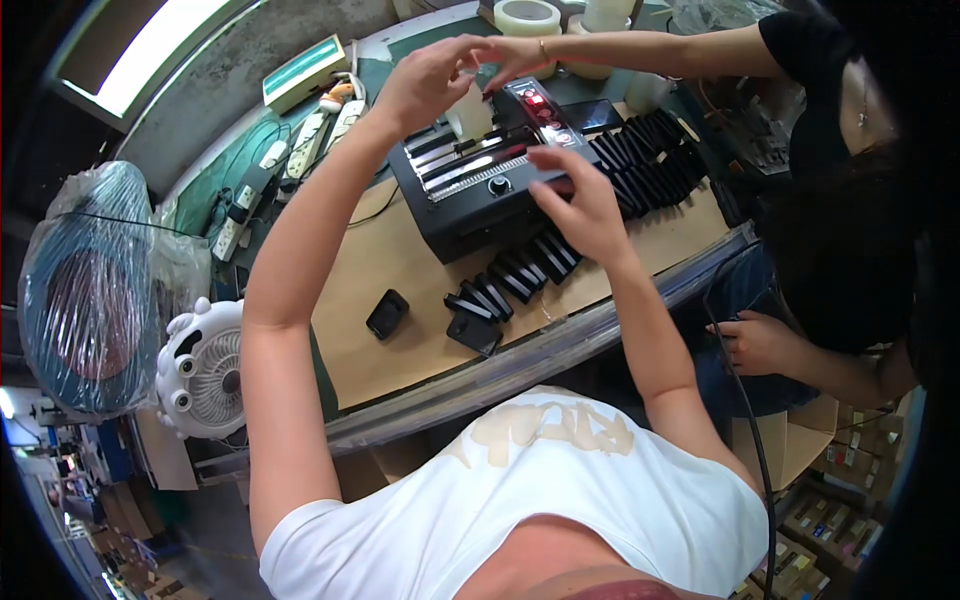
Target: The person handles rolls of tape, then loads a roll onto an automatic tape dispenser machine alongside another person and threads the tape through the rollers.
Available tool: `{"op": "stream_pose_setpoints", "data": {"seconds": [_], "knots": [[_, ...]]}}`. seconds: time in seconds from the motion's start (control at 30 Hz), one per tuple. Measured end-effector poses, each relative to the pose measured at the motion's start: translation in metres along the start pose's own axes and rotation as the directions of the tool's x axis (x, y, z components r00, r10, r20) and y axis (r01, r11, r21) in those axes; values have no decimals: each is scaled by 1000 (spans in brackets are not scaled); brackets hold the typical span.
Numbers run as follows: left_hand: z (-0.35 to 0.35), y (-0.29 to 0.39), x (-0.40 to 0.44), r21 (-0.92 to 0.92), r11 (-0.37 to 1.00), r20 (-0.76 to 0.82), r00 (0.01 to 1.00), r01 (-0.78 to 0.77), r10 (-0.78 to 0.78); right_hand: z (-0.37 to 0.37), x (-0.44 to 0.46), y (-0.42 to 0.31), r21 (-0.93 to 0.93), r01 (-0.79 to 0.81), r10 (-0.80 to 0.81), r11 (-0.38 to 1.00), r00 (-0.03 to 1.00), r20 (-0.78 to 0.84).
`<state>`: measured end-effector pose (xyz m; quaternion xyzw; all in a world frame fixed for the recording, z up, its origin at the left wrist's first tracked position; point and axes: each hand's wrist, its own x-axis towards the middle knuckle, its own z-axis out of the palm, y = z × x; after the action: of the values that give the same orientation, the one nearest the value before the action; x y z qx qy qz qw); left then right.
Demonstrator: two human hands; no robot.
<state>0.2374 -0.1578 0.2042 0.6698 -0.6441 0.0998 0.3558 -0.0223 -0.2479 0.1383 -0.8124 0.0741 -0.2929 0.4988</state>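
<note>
A black machine (455, 215) with a red lit display, a knob and a slotted top holding a pale roll (469, 115) stands on the table; it looks like a tape dispenser. My left hand (428, 85) is raised over its far left side, fingers curled, the tips close to a co-worker's hand (512, 58); what is between them I cannot make out. My right hand (588, 210) hovers by the machine's front right, thumb and fingers apart, holding nothing I can see. Several thin black pieces (520, 272) lie in a row in front. Nearby lie a black case (388, 314) and another black piece (474, 333).
More black pieces (650, 170) are lined up at right, near a phone-like dark slab (590, 116). Tape rolls (527, 16) stand at the back. Power strips (238, 215), a white fan (205, 370) and a plastic-wrapped object (85, 290) are at left. A co-worker sits at right.
</note>
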Motion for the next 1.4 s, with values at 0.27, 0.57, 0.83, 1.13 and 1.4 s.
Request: {"op": "stream_pose_setpoints", "data": {"seconds": [0.27,0.57,0.83,1.13,1.4], "knots": [[8,11,-19,85,996,-44,999,25,-21,3,-63,10,97,-28,35,995,996,-80],[-31,51,-33,103,994,-190,980,-38,57,3,-106,6,202,-133,147,970,988,-55],[-143,216,-93,-199,752,-624,673,-628,397,5,-137,-4,235,-171,164,957,985,49],[-144,257,-114,-206,718,-678,626,-665,385,21,-156,-29,229,-251,208,941,958,196],[-151,258,-135,-150,739,-732,576,-657,365,26,-155,-34,199,-245,186,949,944,272]]}}
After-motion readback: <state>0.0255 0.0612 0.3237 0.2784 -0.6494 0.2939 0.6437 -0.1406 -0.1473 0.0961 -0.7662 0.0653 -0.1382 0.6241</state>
